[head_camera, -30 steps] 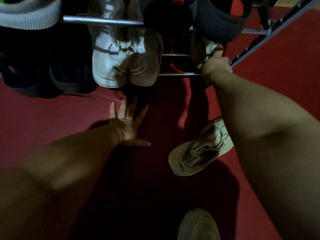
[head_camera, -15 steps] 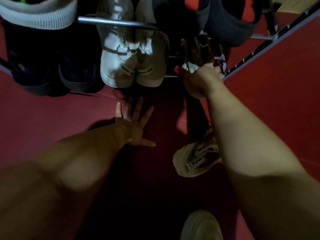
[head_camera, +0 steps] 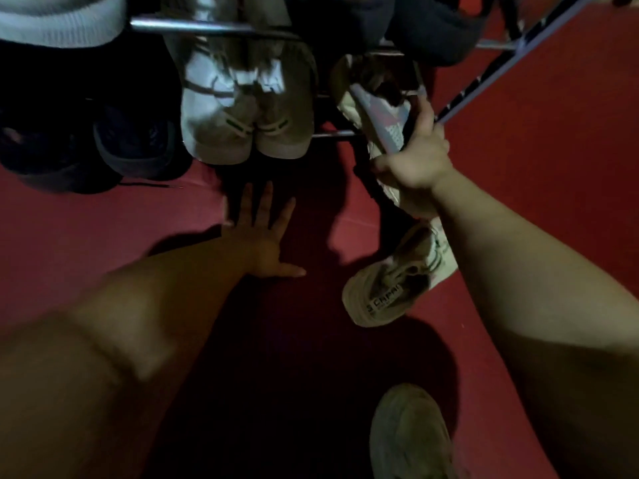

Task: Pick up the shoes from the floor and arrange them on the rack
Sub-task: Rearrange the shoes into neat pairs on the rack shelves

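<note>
At the metal rack (head_camera: 214, 26), right grip (head_camera: 415, 160) clasping mesh sneaker (head_camera: 387, 122); left grip (head_camera: 257, 233) splayed flat

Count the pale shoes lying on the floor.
2: a lettered sneaker under the right forearm; a cropped shoe at the bottom edge. The right hand grips a third shoe. Shadows may hide more.

Light level: dim, muddy, low contrast.
Shadows: broad black patch on the red floor (head_camera: 294, 392), centre frame.
Blur: left forearm (head_camera: 103, 340) smeared; white sneakers (head_camera: 214, 133) on the rack (head_camera: 193, 26) soft.
Edges: wide-angle bowing, grainy.
</note>
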Tool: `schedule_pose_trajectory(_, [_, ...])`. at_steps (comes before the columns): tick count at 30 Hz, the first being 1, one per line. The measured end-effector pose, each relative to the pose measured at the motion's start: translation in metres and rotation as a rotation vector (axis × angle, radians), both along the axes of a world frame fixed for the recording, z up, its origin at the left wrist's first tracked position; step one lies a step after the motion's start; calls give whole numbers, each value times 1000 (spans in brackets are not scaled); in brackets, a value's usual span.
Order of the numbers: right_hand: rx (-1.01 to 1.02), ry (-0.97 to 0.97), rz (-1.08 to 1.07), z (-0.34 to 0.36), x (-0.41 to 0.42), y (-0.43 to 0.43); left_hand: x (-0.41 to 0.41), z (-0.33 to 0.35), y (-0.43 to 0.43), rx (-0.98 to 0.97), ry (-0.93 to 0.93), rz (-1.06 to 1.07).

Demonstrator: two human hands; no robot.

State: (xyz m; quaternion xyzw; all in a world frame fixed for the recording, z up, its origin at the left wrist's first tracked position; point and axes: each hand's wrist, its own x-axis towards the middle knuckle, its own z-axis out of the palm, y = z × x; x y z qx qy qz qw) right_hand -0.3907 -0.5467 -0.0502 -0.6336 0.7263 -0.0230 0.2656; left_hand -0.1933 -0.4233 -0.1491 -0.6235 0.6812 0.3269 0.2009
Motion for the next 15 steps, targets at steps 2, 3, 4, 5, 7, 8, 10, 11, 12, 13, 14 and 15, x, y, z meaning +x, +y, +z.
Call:
schedule_pose_trajectory(2, [10,-12,15,6,-23,22,0,-1,0,-14,-5,-3])
schedule_pose_trajectory(3, [21,-12,20,8,-36,34,0,-1,1,-23,-7,-4])
schedule_pose_trajectory(4, [31,-12,24,9,-50,47,0,-2,1,-34,-10,-6])
schedule_pose_trajectory(5, [39,-15,31,10,-65,59,0,-4,2,-46,-11,-8])
schedule_pose_trajectory(7, [53,-6,77,13,-89,84,1,-9,3,-87,7,7])
schedule_pose_trajectory(8, [56,23,132,14,-98,95,1,-10,4,-138,30,40])
schedule_pose_trajectory(10, [49,121,317,13,-107,108,-1,-8,6,-336,113,196])
schedule_pose_trajectory(11, [30,174,441,12,-106,110,-3,-6,6,-460,182,304])
schedule_pose_trajectory(12, [2,220,571,11,-103,110,-3,-5,5,-563,266,412])
schedule_pose_trajectory(13, [-33,255,698,10,-96,108,-3,-3,4,-628,349,511])
schedule_pose_trajectory(14, [-73,276,819,9,-87,104,-1,-1,3,-658,410,582])
schedule_pose_trajectory(15, [-111,289,927,7,-76,100,1,0,2,-670,446,607])
